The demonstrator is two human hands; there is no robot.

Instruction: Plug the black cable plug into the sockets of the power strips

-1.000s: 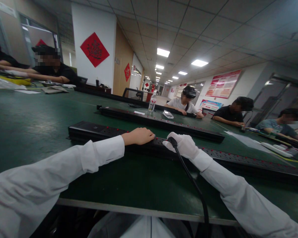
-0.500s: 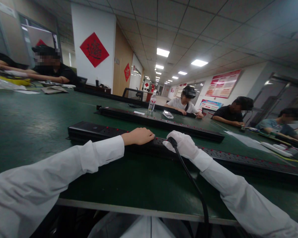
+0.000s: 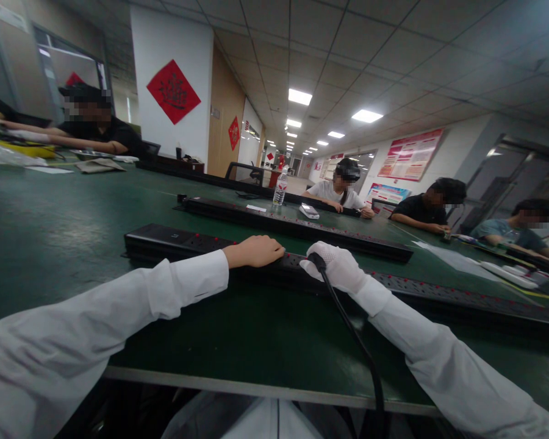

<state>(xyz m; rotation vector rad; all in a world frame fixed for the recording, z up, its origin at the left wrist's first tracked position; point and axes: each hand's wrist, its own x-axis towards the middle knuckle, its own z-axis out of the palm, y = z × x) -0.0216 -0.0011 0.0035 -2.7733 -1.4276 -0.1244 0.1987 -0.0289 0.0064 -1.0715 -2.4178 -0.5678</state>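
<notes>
A long black power strip with red marks along its top lies across the green table before me. My bare left hand is closed over this strip, palm down; its fingertips are mostly hidden behind the knuckles. To the right, my right hand, in a white glove, is closed around a black plug held against the top of the strip. The plug's pins are out of sight. From it a thick black cable runs down toward me and over the table's front edge.
Behind lies a second black power strip. Beyond it stand a water bottle and a small white device. White sheets lie at the right, brown paper at the left. Several people sit around the table.
</notes>
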